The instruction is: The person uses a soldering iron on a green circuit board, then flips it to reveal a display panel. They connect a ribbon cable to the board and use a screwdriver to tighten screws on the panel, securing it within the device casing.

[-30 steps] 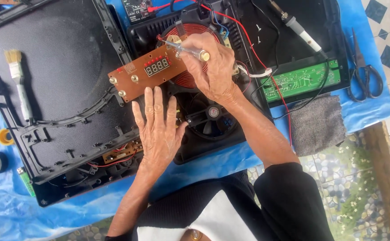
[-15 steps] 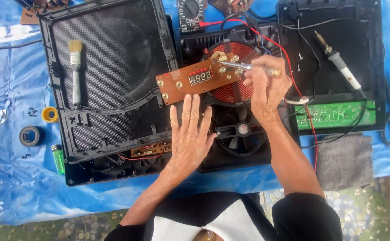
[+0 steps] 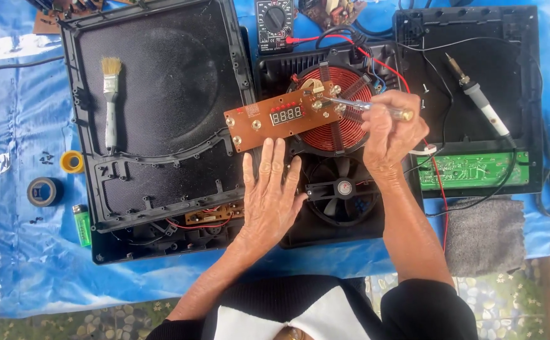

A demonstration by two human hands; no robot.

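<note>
Opened cooker on blue sheet; screwdriver tip at brown circuit board.

Right hand [image 3: 391,135], grip clenched round a screwdriver [image 3: 366,107] with clear yellowish handle and thin metal shaft, tip touching the right end of the flat brown circuit board [image 3: 281,118] with red digits. Board lies tilted over the ridged copper coil [image 3: 344,119], above the round black fan [image 3: 341,189]. Left hand [image 3: 270,198] flat, fingers spread, grip released, fingertips at the board's lower edge. Bristle brush [image 3: 110,101] rests in the textured black lid [image 3: 162,94]; soldering iron [image 3: 479,104] and green board [image 3: 473,170] to the right; grey cloth [image 3: 486,233] below them.
</note>
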